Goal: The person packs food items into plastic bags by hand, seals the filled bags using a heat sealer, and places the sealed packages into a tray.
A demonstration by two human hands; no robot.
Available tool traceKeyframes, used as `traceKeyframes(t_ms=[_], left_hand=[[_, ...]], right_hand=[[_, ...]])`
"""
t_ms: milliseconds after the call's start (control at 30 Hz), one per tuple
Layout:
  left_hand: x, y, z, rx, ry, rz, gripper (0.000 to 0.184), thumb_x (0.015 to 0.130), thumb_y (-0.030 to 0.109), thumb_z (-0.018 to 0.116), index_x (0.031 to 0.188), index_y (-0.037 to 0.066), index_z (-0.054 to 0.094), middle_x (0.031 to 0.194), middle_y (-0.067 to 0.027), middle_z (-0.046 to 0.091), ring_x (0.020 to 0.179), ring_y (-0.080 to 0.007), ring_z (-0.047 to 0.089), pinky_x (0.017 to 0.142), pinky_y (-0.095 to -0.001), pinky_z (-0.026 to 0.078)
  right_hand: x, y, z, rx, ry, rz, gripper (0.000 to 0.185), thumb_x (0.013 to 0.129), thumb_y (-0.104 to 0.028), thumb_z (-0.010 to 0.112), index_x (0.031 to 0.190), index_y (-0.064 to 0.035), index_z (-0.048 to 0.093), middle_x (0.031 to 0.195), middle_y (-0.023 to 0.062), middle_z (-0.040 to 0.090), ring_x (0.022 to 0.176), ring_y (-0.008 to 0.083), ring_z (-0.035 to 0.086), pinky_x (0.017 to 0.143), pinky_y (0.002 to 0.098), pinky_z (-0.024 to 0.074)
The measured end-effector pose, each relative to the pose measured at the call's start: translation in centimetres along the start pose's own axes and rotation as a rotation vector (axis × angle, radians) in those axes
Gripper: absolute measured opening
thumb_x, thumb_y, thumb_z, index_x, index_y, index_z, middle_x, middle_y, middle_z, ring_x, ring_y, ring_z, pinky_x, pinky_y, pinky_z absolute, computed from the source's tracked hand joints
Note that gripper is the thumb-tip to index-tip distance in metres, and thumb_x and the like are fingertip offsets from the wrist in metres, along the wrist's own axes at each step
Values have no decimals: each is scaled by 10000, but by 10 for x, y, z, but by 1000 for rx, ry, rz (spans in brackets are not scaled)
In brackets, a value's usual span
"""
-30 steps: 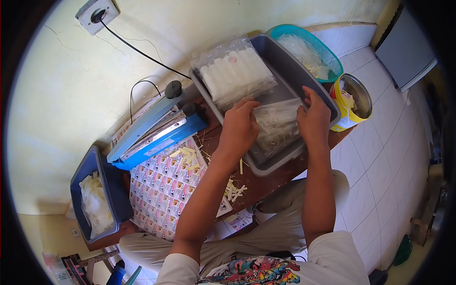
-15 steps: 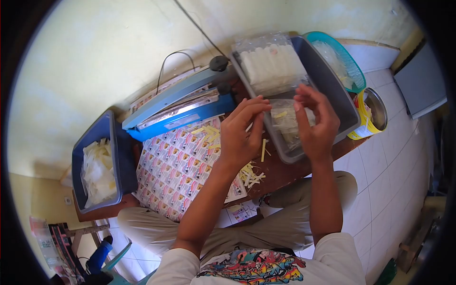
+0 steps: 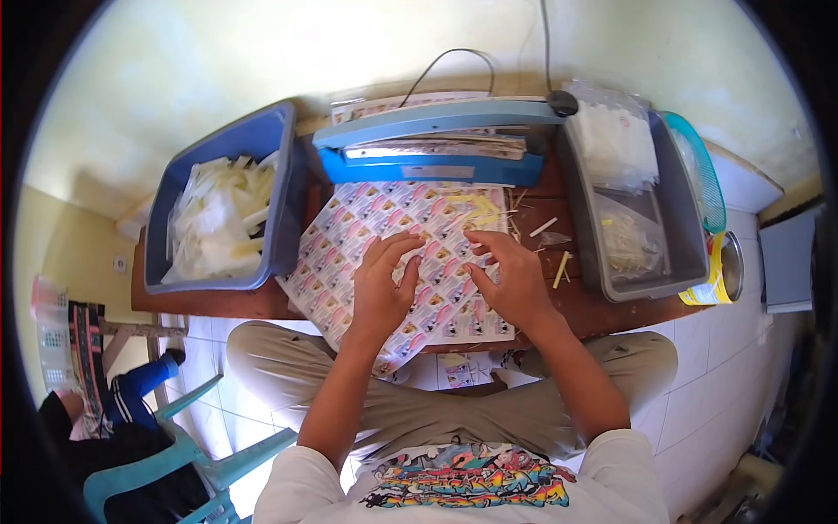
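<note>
The left hand point(image 3: 382, 284) and right hand point(image 3: 513, 284) are apart and released, fingers loosely curved, above the pink-and-white printed paper sheets point(image 3: 336, 253) on the brown wooden worktop point(image 3: 218, 302). Just beyond them sits the long blue sealing machine point(image 3: 436, 168).

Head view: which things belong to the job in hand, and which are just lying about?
Probably in the job: blue machine, printed sheets, left bin, right bin, bagged white pieces.
Probably just lying about: loose yellow strips, teal chair, yellow tub.
</note>
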State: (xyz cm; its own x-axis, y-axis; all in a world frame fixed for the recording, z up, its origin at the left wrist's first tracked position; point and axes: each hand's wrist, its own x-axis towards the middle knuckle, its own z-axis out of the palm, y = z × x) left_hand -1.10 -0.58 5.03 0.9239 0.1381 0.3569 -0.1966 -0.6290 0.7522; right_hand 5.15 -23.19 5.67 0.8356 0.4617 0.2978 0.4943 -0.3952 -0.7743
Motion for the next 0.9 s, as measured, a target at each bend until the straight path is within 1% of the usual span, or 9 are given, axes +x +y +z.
traceKeyframes(t_ms=[33,100,167,267,400,467,700,767,900], left_hand=[[-8,-10,-5,69,-1,-7,293,943,-10,760,1229,55,767,1275,-152,777,1234,-352,725,1074,-434,548],[-23,-29,-8,136,4,-21,309,933,-9,770,1236,52,759,1277,-151,770,1248,-360,709,1080,-443,543],[-37,-45,-9,207,13,-41,381,921,66,802,1294,90,734,1364,-131,713,1362,-362,628,1227,-564,411],[-49,-51,-8,281,27,-54,437,911,114,827,1332,80,715,1454,-138,656,1432,-376,567,1251,-572,381],[-59,-63,-6,325,5,-57,469,912,155,838,1353,76,702,1488,-146,630,1456,-392,538,1265,-572,361],[-59,-64,-4,364,23,-10,479,872,115,871,1320,63,710,1456,-153,654,1417,-391,574,1220,-553,415],[-55,-57,-2,313,-1,-59,434,887,74,840,1305,73,723,1427,-142,677,1376,-372,617,1183,-517,479],[-54,-55,-2,299,31,-40,390,901,37,811,1281,68,732,1363,-147,716,1313,-359,667,1105,-477,549],[-56,-54,6,260,36,-57,344,916,11,784,1252,72,743,1294,-155,747,1240,-352,713,1024,-450,597]], right_hand=[[-3,0,8,11,-29,37,452,903,-66,827,1340,-42,714,1272,175,744,1090,333,754,918,421,613],[-7,7,24,-55,-71,-18,450,906,-66,824,1341,-45,714,1269,177,741,1114,348,741,946,437,602],[-11,12,40,-126,-111,-45,437,901,-83,828,1326,-55,726,1268,169,735,1186,370,700,1025,470,560],[-15,13,57,-245,-126,-114,424,884,-101,841,1297,-70,748,1289,154,727,1190,356,688,1028,461,550],[-17,12,68,-321,-152,-156,406,871,-113,850,1267,-82,767,1307,137,712,1176,340,675,1024,455,541],[-17,12,70,-323,-141,-128,396,864,-118,856,1250,-85,773,1303,129,697,1149,328,670,1009,455,544],[-13,9,69,-321,-160,-112,398,843,-116,868,1229,-83,778,1275,124,693,1115,313,676,998,453,547],[-13,10,68,-323,-162,-111,405,841,-111,868,1234,-83,777,1279,123,694,1109,312,678,998,453,547],[-14,13,68,-296,-177,-100,373,867,-148,848,1227,-81,779,1282,120,689,1160,316,657,1008,466,529]])
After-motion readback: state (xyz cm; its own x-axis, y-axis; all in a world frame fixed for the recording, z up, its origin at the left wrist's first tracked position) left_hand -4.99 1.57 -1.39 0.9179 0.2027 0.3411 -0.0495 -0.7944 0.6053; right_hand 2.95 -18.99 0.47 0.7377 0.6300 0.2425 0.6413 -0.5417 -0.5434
